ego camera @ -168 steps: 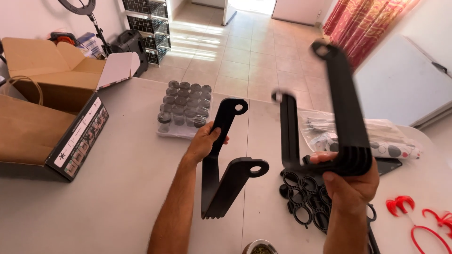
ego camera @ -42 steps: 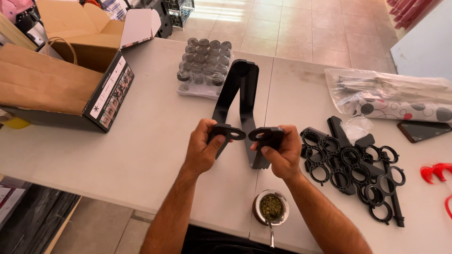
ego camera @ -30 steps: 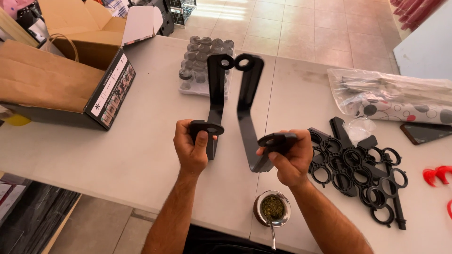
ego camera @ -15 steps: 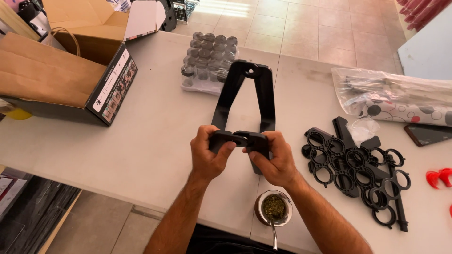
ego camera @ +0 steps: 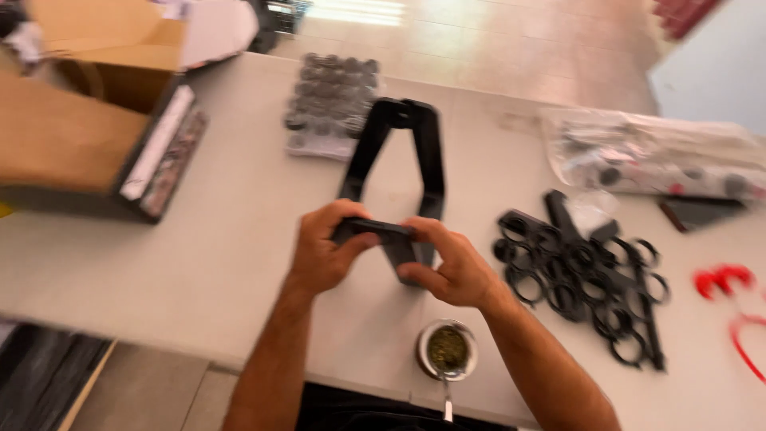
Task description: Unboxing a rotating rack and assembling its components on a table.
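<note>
Two long black plastic brackets [ego camera: 399, 152] lie on the white table [ego camera: 239, 239], leaning together at their far ends like an inverted V. My left hand [ego camera: 323, 249] grips the near end of the left bracket. My right hand [ego camera: 451, 263] grips the near end of the right one. Both near ends meet between my thumbs, just above the table. The picture is blurred by head motion.
A tray of dark round caps [ego camera: 331, 104] sits beyond the brackets. Cardboard boxes [ego camera: 88, 128] stand at the left. A pile of black ring parts [ego camera: 582, 271] lies right, a clear plastic bag [ego camera: 646, 152] behind it, red clips [ego camera: 730, 299] at the right edge. A small cup with a metal straw [ego camera: 447, 351] sits near the front edge.
My hands spread the two brackets apart, then brought their near ends together. The brackets now form a closed V, and the view has shifted slightly closer.
</note>
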